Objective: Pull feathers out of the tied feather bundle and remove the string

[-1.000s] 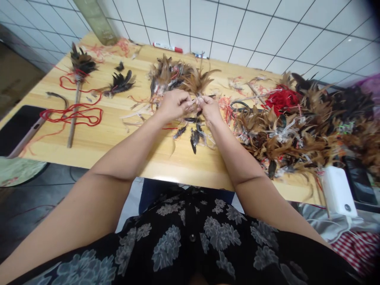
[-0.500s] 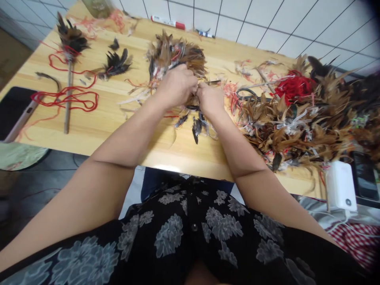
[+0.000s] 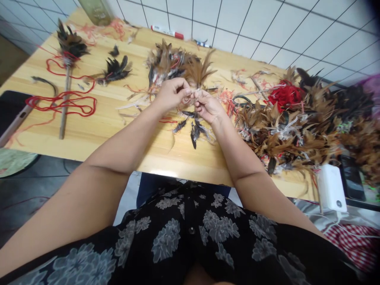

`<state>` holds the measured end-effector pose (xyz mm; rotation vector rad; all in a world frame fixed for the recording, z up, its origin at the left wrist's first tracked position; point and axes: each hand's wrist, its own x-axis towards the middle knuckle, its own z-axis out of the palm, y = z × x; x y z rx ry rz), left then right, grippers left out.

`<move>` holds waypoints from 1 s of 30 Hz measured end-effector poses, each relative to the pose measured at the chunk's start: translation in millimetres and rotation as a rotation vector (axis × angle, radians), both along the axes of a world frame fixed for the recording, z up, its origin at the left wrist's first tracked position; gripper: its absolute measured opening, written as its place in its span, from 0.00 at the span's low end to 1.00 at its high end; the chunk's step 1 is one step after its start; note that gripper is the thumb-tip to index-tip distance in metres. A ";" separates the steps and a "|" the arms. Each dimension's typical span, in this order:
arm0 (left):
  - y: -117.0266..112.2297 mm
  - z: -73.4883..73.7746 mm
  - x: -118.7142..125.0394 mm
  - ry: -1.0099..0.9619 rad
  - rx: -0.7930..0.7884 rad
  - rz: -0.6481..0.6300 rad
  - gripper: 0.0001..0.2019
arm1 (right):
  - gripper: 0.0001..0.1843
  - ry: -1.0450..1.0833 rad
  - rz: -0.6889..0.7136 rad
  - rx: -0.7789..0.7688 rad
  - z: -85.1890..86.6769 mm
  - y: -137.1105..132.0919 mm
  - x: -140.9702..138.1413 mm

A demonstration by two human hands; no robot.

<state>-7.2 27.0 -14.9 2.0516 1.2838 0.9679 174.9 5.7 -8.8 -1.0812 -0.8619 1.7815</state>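
Observation:
My left hand and my right hand meet over the middle of the wooden table, fingers pinched together on a small bundle of brown feathers that fans up behind them. A few dark loose feathers lie on the table just below my hands. A mixed pile of brown and dark feathers sits just beyond my left hand.
A big heap of brown feathers with red thread fills the right side. A feather duster on a stick and looped red cord lie at the left. A marker lies at the back, a white power bank at the right edge.
My hands reached forward into the feather pile, then drew back toward me holding a bundle of brown feathers between the fingertips. The view shifted slightly.

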 end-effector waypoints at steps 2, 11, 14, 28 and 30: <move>-4.8 5.8 3.2 0.017 0.054 0.033 0.16 | 0.15 0.085 -0.010 -0.093 6.2 -1.9 0.2; 0.1 -14.4 12.9 -0.346 0.073 -0.088 0.15 | 0.15 0.186 -0.019 -0.261 13.2 -7.6 -6.3; 5.6 -23.3 14.8 -0.393 0.003 -0.061 0.16 | 0.15 0.194 -0.001 -0.276 12.1 -8.9 -7.8; 4.3 -13.1 17.5 -0.424 -0.182 -0.026 0.19 | 0.12 0.069 0.015 -0.098 3.5 -9.0 -9.3; 3.8 -11.1 16.2 -0.408 -0.172 -0.046 0.20 | 0.13 0.030 0.026 -0.042 0.2 -7.9 -9.3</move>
